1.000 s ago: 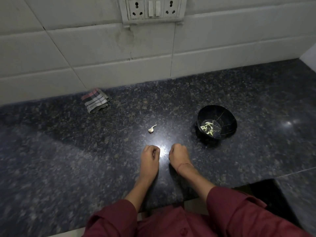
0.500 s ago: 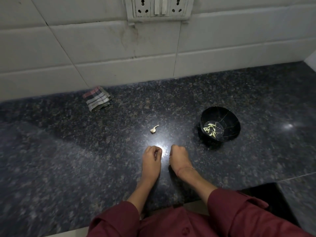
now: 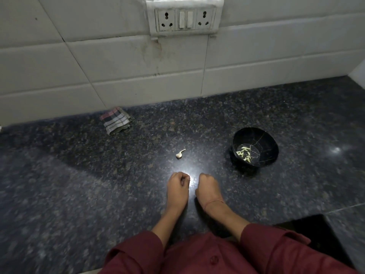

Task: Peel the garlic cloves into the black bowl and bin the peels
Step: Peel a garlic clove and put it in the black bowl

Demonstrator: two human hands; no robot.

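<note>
Seemingly light and firm under papery skin, the clove (image 3: 180, 153) is seen loose on the worktop (image 3: 98, 184), and is best pinched by its tail. Nearer, left hand (image 3: 177, 186) and right hand (image 3: 207, 187) are curled; contents cannot be told.

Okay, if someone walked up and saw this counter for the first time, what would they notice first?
A left hand and a right hand, both curled, rest side by side on the dark counter. Farther back to the right stands a black bowl with pale peeled cloves inside, and a single garlic clove lies just beyond the hands.
</note>
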